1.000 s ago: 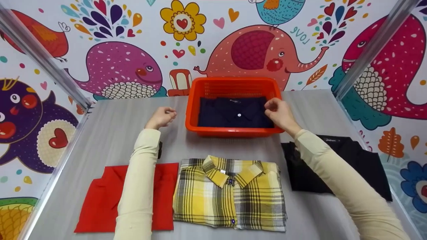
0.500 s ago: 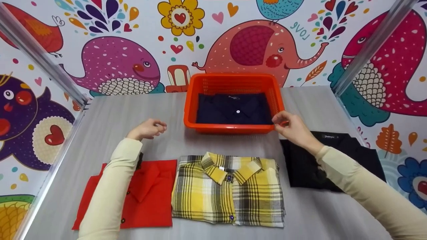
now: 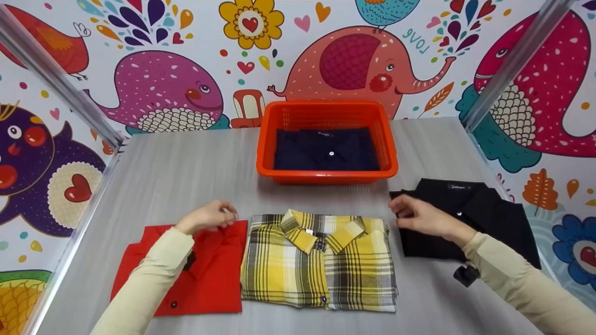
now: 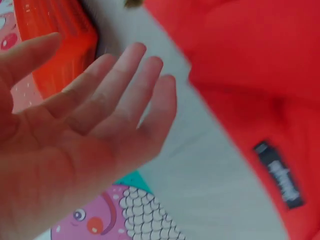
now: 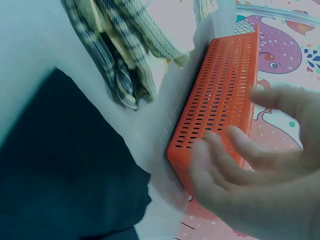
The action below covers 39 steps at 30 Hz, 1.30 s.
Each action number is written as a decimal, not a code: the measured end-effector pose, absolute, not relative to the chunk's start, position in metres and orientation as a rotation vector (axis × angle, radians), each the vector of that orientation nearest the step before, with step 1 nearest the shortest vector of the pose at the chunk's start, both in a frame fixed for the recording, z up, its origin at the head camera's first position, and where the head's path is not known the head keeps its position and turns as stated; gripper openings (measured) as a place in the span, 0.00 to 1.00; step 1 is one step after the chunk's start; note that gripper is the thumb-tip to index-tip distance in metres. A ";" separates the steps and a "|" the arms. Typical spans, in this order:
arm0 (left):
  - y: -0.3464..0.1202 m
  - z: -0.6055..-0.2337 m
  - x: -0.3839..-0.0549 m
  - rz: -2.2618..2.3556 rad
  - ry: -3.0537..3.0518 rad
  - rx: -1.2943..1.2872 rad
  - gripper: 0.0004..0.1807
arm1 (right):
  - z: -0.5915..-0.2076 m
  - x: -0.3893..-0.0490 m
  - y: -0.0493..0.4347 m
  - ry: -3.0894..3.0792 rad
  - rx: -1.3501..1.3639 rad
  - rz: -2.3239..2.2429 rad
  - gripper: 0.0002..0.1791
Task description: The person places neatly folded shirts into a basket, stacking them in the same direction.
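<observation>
My left hand (image 3: 208,217) is over the top of a folded red shirt (image 3: 214,284), its fingers loosely bent and holding nothing. In the left wrist view the same palm and spread fingers (image 4: 127,92) show beside the shirt's collar label. My right hand (image 3: 426,217) overlaps the left part of a folded black shirt (image 3: 493,214), also with nothing in its relaxed fingers. Between the hands lies a folded yellow plaid shirt (image 3: 284,274), collar toward the back. A folded navy shirt (image 3: 307,151) lies inside the orange basket (image 3: 326,174).
The basket stands at the back of the grey tabletop (image 3: 186,163), against a wall (image 3: 298,56) printed with cartoon animals. Metal posts (image 3: 517,70) rise at the back corners. A small dark piece (image 3: 466,275) shows under the right wrist.
Both hands have moved back from beside the basket toward the near shirts, the left to the red one and the right to the black one. The shirts and basket stay put.
</observation>
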State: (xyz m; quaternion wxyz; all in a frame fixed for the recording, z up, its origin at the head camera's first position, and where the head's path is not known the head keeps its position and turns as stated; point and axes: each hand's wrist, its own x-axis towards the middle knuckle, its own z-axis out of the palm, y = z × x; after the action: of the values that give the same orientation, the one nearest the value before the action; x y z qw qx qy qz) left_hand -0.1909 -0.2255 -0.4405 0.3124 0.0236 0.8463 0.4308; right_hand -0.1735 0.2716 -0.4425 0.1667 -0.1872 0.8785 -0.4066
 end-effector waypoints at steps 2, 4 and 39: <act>-0.227 -0.447 -0.183 1.145 2.187 0.038 0.12 | -0.447 -0.168 0.273 2.435 -0.534 -1.133 0.22; -0.229 -0.453 -0.176 1.156 2.150 0.030 0.12 | -0.450 -0.163 0.274 2.395 -0.522 -1.120 0.23; -0.187 -0.480 -0.131 1.289 2.105 -0.151 0.16 | -0.493 -0.112 0.263 1.956 -0.084 -1.464 0.41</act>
State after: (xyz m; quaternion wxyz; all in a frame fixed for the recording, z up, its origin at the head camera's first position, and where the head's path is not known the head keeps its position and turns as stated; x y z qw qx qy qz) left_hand -0.1309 -0.1868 -0.4796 0.3282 -0.0575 0.8040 0.4925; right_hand -0.1119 0.2628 -0.4928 0.3418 -0.0322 0.7520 -0.5628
